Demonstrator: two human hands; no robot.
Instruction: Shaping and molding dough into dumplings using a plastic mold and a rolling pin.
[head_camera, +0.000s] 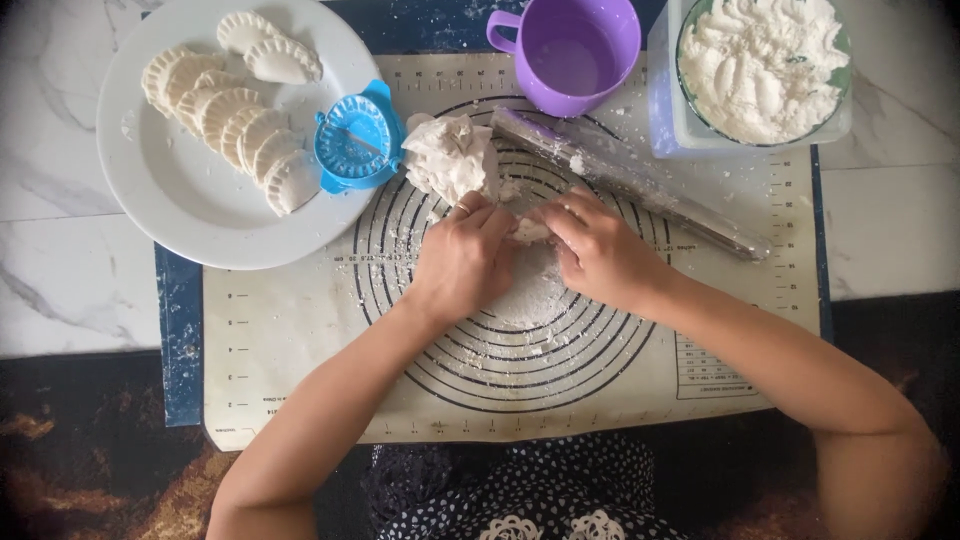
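A small piece of dough (530, 230) is pinched between the fingers of the left hand (462, 262) and right hand (600, 252) above the floured pastry mat (300, 330), so it is kept from sticking.

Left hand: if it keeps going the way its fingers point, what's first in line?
The left hand points up the mat and slightly right; beyond the small dough piece at its fingertips, the first thing is probably the big dough lump, lying just ahead of the fingers. Depth is unclear.

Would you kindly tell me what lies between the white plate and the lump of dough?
In the head view, a blue dumpling press sits between the white plate and the lump of dough, overlapping the plate's rim.
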